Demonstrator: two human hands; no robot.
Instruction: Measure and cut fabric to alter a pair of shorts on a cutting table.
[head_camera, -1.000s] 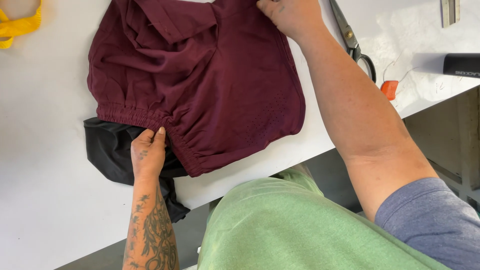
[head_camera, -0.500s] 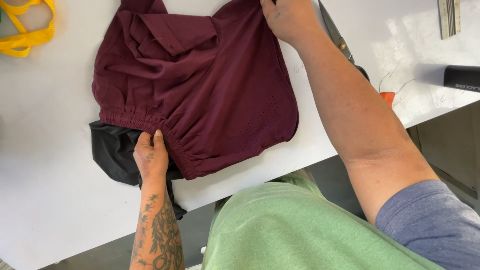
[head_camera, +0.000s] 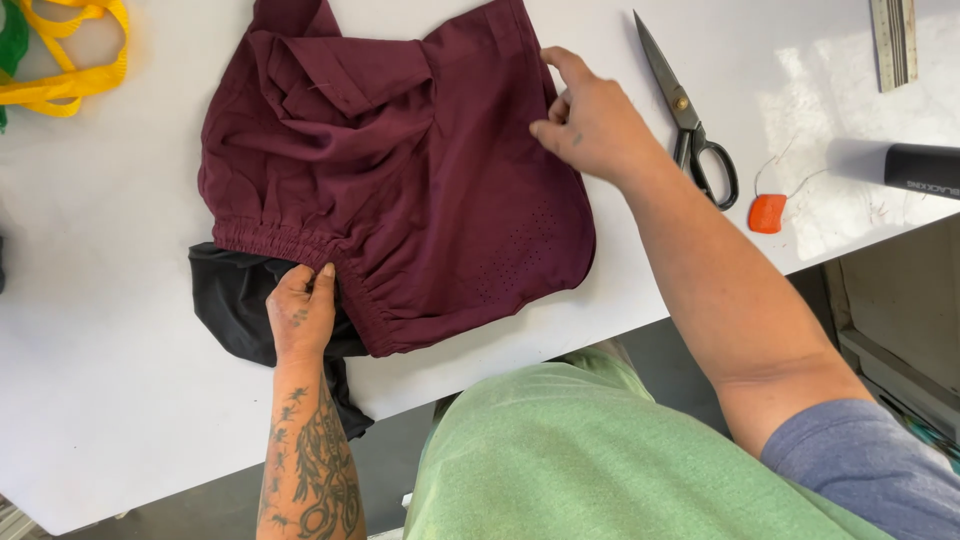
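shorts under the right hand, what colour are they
Dark maroon. The shorts show best in the head view, spread on the white table over a black garment.

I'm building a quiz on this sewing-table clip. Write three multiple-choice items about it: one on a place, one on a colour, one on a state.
1. Where do the scissors lie?
A. Right of the maroon shorts
B. On the shorts
C. Under the black fabric

2. What colour are the straps at the table's far left corner?
A. Blue
B. Yellow
C. White

3. How are the scissors' blades?
A. Wide open
B. Closed
C. Broken apart

Answers:
1 A: they rest on the white table, beyond the right hand.
2 B: bright yellow loops.
3 B: the blades form a single point.
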